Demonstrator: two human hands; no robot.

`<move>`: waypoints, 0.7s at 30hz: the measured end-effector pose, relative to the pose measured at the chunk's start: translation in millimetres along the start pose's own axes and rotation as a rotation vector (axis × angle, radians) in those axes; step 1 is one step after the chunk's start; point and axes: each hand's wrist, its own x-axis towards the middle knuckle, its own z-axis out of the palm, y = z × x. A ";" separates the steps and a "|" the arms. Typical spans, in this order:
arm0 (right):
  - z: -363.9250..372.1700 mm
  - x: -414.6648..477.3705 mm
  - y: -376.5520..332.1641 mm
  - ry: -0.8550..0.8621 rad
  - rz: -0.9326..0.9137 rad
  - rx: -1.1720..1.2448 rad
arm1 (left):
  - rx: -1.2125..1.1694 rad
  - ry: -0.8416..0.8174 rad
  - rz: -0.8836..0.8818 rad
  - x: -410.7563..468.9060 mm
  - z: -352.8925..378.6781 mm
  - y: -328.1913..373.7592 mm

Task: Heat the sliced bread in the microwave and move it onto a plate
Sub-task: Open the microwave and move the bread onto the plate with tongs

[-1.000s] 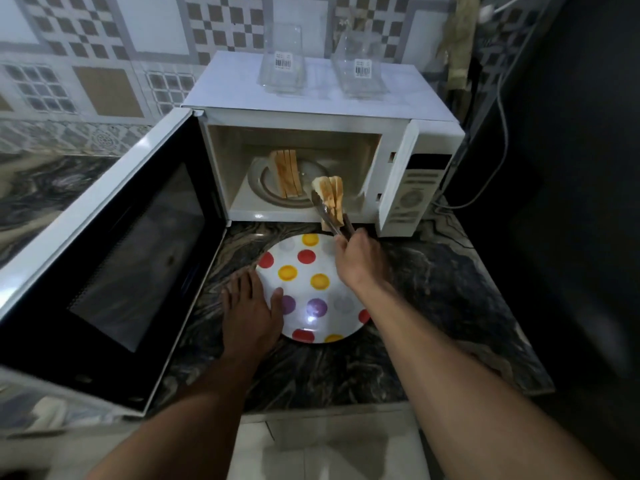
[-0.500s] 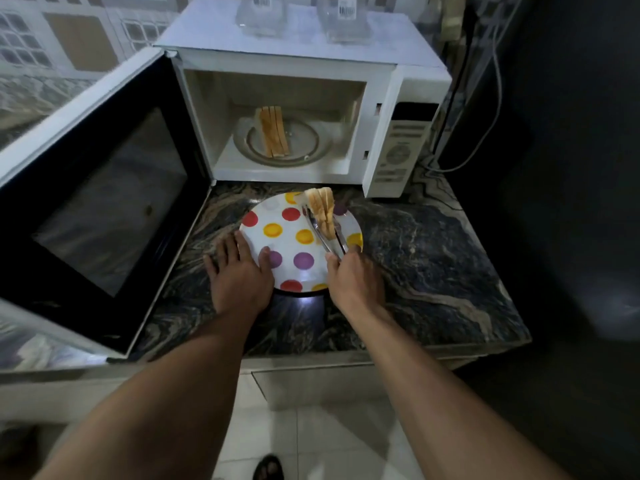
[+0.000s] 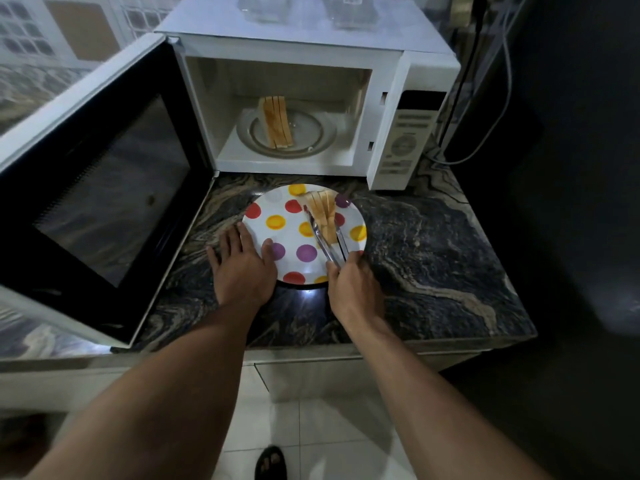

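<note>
Gripped by the right hand (image 3: 353, 282), tongs (image 3: 329, 242) pinch a few bread slices (image 3: 323, 211) over the spotted plate (image 3: 298, 233). Best to lower them flat, then ease the tongs apart. Beyond the grip, the open microwave (image 3: 304, 109) holds more bread (image 3: 277, 124) on its turntable. Beside it, the left hand (image 3: 242, 268) lies flat, steadying the plate's rim.

The two clear glass containers (image 3: 346, 10) on the white microwave oven's top (image 3: 304, 27) were cut off by the upper edge, so only their bases showed. The right hand (image 3: 353, 285) covered the handle end of the metal tongs (image 3: 325, 237), and the left hand (image 3: 242, 268) hid part of the rim of the white plate with coloured dots (image 3: 294, 233). Whether the toasted bread slices (image 3: 323, 213) touched the plate could not be told; they perhaps rested on it. The markings on the microwave's control panel (image 3: 405, 143) were too small to read. A dark sandalled foot (image 3: 272, 462) was clipped by the bottom edge.
</note>
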 end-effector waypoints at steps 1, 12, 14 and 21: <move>0.1 -0.7 0.0 0.001 0.000 -0.004 | -0.002 -0.003 -0.003 0.1 -0.3 -0.1; -3.6 -2.5 -0.9 -0.018 0.001 0.053 | -0.008 -0.013 -0.006 -0.6 -1.1 0.0; -5.0 -3.1 0.5 -0.018 -0.006 0.067 | -0.005 -0.007 -0.003 -0.8 -1.4 0.1; -15.6 -1.6 6.5 0.020 -0.014 0.121 | -0.010 0.008 0.008 1.0 0.1 -2.1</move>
